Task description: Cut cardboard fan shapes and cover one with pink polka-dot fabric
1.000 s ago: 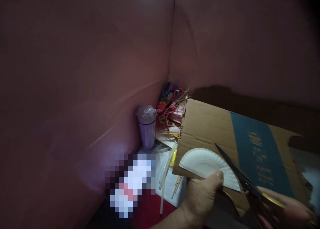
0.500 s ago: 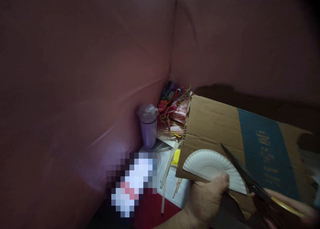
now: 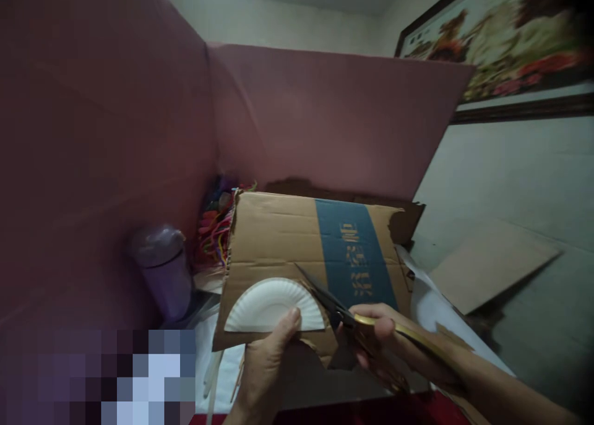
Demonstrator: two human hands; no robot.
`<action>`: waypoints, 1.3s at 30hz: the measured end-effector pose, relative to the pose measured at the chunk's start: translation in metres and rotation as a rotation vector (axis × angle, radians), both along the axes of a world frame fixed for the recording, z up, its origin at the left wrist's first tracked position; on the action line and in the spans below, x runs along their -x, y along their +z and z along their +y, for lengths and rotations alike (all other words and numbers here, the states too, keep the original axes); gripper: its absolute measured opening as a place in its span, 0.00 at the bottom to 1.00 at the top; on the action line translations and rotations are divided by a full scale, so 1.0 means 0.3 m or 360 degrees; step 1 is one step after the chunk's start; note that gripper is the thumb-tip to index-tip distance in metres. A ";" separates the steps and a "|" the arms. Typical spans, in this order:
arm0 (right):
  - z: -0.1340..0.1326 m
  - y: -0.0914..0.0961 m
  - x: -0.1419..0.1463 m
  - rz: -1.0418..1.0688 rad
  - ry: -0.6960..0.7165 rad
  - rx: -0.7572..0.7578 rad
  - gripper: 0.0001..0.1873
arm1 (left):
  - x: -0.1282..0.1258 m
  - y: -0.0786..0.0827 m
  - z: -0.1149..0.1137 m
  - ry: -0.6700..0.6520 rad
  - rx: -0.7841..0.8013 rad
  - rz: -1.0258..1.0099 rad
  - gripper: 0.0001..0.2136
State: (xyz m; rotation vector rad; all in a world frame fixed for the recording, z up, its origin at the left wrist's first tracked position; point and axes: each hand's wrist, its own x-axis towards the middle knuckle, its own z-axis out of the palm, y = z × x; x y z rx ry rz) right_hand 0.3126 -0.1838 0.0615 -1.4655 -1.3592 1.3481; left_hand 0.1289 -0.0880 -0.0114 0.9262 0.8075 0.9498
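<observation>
My left hand grips the lower edge of a large brown cardboard sheet, thumb on top. Under that thumb a white half paper plate with a fluted rim lies flat against the cardboard. The other left fingers are hidden behind the sheet. In my right hand is a pair of scissors with gold handles and dark blades. The blades reach over the cardboard just right of the plate's curved edge; one blade shows above the sheet. A blue printed band crosses the cardboard.
A purple tumbler stands at left beside the pink partition. Colourful pipe cleaners are heaped behind the cardboard. Pale sticks lie near my left wrist. A flat board is at right, below a framed picture.
The view has swung right and up, bringing the wall and framed picture into sight. Both hands still hold the cardboard with plate and the scissors.
</observation>
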 end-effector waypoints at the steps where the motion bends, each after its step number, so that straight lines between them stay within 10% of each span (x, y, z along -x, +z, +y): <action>1: -0.004 -0.002 0.002 0.0044 0.0013 -0.0009 0.44 | -0.001 -0.004 0.006 0.0019 -0.0005 0.0008 0.14; 26: -0.012 0.016 0.003 0.0044 0.0142 -0.0411 0.41 | 0.013 0.179 -0.005 -0.0110 -0.0124 -0.0197 0.11; 39: 0.030 0.038 0.017 0.0027 0.0167 -0.0217 0.40 | 0.048 0.198 0.062 -0.0220 -0.0084 -0.0118 0.15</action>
